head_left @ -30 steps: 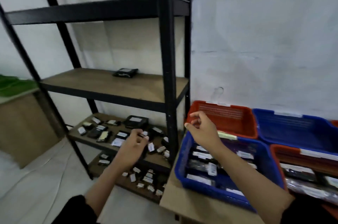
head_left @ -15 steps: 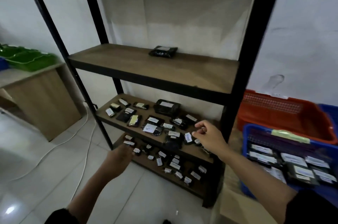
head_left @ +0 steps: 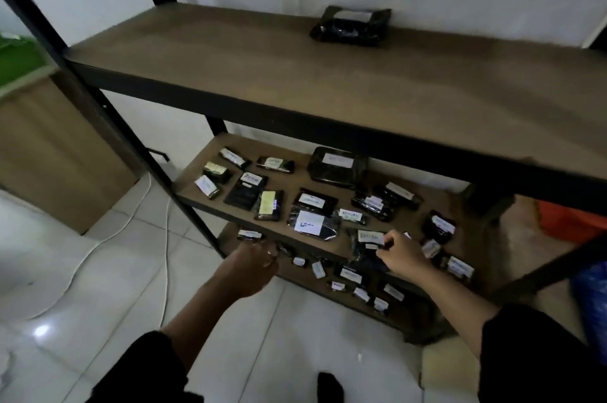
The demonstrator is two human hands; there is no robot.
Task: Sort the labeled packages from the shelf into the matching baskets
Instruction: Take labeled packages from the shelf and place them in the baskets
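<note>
The labeled packages (head_left: 310, 209) lie scattered over the middle shelf (head_left: 423, 205) of a black-framed rack, each a dark wrapped bundle with a white tag; more small ones sit on the bottom shelf (head_left: 399, 312) below it. The step in hand looks like picking the next package. The right hand (head_left: 399, 254) reaches to the front edge of the middle shelf, its grip closing thumb against forefinger on a dark package with a white label (head_left: 369, 243), which lies just right of the large package marked in blue ink (head_left: 310, 223). Whether the package is already lifted clear I cannot tell.

The left hand (head_left: 254, 263) hangs lower, at the front left of the bottom shelf; its fingers are curled, but the blur hides whether its grip pinches anything.

The next move probably calls for drawing the pinched package forward and out, reading its label, then carrying it right toward the baskets, of which only an orange one (head_left: 573, 222) and a blue one (head_left: 591, 304) show at the picture's right edge.

The top shelf (head_left: 295, 74) overhangs the middle shelf, so the lift likely has to stay low. Neighbouring packages crowd the pinched one and could be dragged along. A lone black package (head_left: 351, 26) rests at the back of the top shelf. White cables (head_left: 108, 238) trail on the tiled floor left of the rack.
</note>
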